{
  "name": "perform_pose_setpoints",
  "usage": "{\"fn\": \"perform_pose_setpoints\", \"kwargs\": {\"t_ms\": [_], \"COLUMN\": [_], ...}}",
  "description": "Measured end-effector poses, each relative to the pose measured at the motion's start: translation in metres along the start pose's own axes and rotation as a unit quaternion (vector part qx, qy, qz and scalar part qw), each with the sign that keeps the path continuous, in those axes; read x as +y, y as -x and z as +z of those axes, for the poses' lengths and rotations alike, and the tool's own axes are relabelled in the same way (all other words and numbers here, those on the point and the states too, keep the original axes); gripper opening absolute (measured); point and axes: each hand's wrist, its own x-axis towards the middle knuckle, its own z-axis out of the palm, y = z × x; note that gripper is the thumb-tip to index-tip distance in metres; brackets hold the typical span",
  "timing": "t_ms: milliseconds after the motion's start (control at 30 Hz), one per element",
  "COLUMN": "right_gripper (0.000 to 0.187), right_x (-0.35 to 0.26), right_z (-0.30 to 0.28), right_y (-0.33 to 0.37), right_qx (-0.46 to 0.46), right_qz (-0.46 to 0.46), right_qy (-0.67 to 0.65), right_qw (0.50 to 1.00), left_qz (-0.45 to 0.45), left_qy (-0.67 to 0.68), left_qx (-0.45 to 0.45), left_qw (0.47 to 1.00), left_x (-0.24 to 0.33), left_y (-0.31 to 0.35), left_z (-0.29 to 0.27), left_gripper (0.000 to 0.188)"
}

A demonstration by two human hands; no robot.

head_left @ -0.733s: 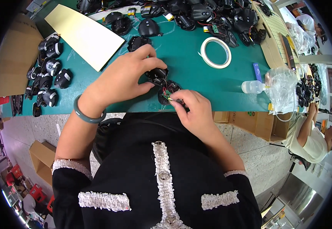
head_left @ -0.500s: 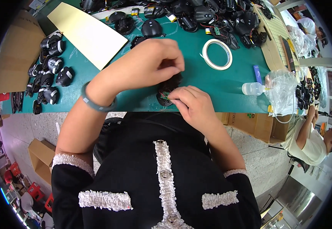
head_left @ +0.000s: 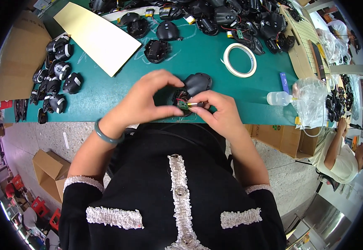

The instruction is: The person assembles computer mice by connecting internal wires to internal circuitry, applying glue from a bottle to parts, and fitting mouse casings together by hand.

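Near the centre of the frame, an opened black housing (head_left: 177, 97) is set close to the near edge of the table (head_left: 94, 98), probably so that its green circuit board (head_left: 183, 104) and red wires can be worked on within easy reach. It is flanked by the left hand (head_left: 146, 99), whose thumb and fingers are spread wide, seemingly to steady it; whether it is pressed cannot be told. By the right hand (head_left: 219, 111) a slim dark piece (head_left: 198, 104) is pinched narrowly, its pale tip brought to the board, presumably for fine control. A rounded black cover (head_left: 198, 83) is laid just above the housing. A tape roll (head_left: 226, 62) is kept at upper right, apparently clear of the hands.
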Motion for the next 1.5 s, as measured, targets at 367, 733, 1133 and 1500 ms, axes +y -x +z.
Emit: {"fn": "perform_pose_setpoints", "kwargs": {"t_ms": [367, 733, 1133, 1500], "right_gripper": [0.022, 0.019, 0.020, 0.017], "right_x": [-0.008, -0.015, -0.025, -0.016], "right_z": [-0.004, -0.006, -0.017, -0.011], "right_y": [0.010, -0.008, -0.047, -0.047], "right_qx": [-0.005, 0.029, -0.002, -0.034], "right_qz": [0.157, 0.052, -0.190, -0.116], "right_qy": [-0.299, -0.100, 0.227, 0.209], "right_qw": [0.941, 0.993, 0.955, 0.970], "left_qz": [-0.024, -0.014, 0.009, -0.031], "left_qy": [-0.121, -0.081, -0.014, -0.153], "left_qx": [0.080, 0.128, 0.092, 0.162], "left_qw": [0.989, 0.988, 0.996, 0.974], "left_x": [0.007, 0.004, -0.013, 0.007], "left_y": [0.019, 0.030, 0.027, 0.033], "left_z": [0.031, 0.045, 0.028, 0.029], "left_gripper": [0.035, 0.019, 0.018, 0.027]}}
